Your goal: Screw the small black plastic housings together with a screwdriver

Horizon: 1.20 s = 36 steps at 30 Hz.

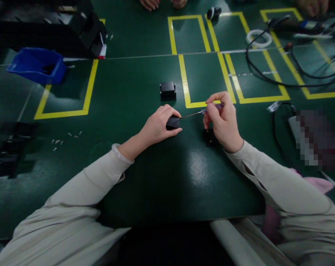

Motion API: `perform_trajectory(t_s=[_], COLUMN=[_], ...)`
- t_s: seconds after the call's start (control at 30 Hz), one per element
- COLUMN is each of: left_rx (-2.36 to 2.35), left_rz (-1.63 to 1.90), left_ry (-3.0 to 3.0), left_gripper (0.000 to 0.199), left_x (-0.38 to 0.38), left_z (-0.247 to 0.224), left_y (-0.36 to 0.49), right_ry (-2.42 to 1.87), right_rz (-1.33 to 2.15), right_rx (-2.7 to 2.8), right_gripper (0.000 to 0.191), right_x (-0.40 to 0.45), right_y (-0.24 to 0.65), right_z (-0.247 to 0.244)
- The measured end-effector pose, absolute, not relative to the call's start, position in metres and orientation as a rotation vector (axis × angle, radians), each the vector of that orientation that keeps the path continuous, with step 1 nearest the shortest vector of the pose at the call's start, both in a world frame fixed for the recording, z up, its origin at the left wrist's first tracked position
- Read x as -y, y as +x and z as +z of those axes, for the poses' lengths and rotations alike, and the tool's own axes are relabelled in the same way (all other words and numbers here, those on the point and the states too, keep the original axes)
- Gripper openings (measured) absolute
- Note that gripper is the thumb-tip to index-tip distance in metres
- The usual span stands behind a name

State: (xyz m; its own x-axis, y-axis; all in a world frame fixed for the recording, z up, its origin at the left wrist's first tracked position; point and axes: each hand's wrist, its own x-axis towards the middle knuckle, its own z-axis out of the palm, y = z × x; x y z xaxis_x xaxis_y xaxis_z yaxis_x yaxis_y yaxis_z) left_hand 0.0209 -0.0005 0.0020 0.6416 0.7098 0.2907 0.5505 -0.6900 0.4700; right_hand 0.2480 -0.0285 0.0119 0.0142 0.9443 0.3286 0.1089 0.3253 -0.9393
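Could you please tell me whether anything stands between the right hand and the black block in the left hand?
Nothing visible blocks the way: only the screwdriver in the right hand spans the gap toward the black block in the left hand.

The counter (134,81) is deep green, patterned with bright yellow tape outlines (90,90). A blue bin (58,72) colours the upper left of the frame. At centre, the blocks (168,91) are black and the screwdriver (203,111) pairs a purplish see-through handle with a silvery shaft. Sleeves (92,181) are plain beige; upper right, a white ring (263,45) and black cable (294,86).
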Motion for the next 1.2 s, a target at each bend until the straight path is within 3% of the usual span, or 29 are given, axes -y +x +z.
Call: perform_trajectory(t_s=[1.2], left_rx=[-1.035], left_rz=[0.632], left_ry=[2.499], left_gripper=[0.030], left_x=[0.0006], left_z=[0.0038], left_y=[0.0214], right_ry=[-1.079], right_rz=[0.898], right_rx=[1.401], right_gripper=[0.032], right_x=[0.0285], right_y=[0.2487], right_z=[0.0140])
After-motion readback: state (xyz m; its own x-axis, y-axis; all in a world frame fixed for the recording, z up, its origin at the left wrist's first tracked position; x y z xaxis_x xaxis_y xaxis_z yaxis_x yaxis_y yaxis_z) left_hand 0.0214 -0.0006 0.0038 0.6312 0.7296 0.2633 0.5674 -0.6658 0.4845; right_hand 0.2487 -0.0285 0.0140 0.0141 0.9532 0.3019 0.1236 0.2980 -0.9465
